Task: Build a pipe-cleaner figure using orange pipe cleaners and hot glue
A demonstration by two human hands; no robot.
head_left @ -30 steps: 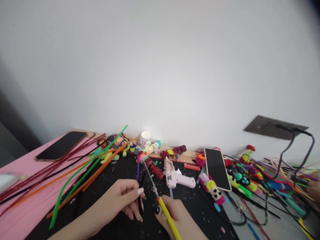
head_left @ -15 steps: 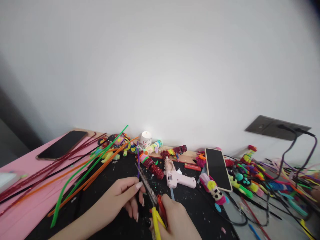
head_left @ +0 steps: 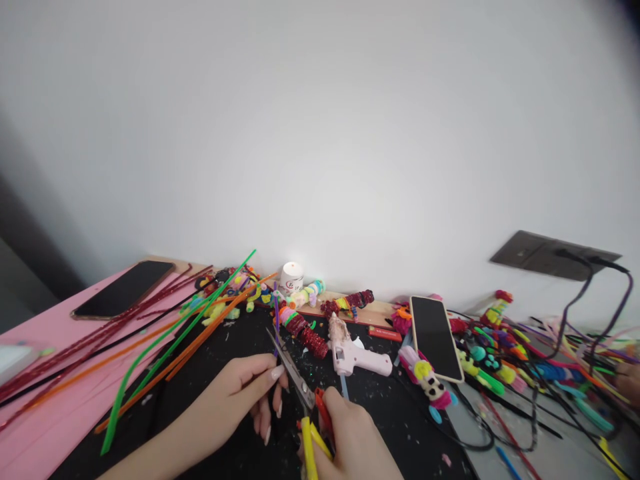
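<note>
Between thumb and fingers, my left hand point(head_left: 250, 387) pinches a thin purple pipe cleaner point(head_left: 276, 313) that stands up from its grip. My right hand point(head_left: 350, 433) is closed round the red and yellow handles of a pair of scissors point(head_left: 295, 373). The blades are parted and lie across the purple stem just above my left fingertips. Just beyond the blades lies a dark red tinsel figure point(head_left: 305, 332). A pale pink glue gun point(head_left: 360, 357) rests to the right of it, its tip crusted with glue.
Green pipe cleaners point(head_left: 150, 370) and orange ones lie at left over pink sheet point(head_left: 30, 440), near a dark phone point(head_left: 125, 290). A white cup point(head_left: 291, 277) stands by the wall. Right are another phone point(head_left: 437, 340), a panda-like figure point(head_left: 430, 383), cables and another person's hand point(head_left: 627, 383).
The scissor blades have opened wider around the purple pipe cleaner. My left hand's lower fingers have shifted slightly left. At the far right, the other person's hand shows more.
</note>
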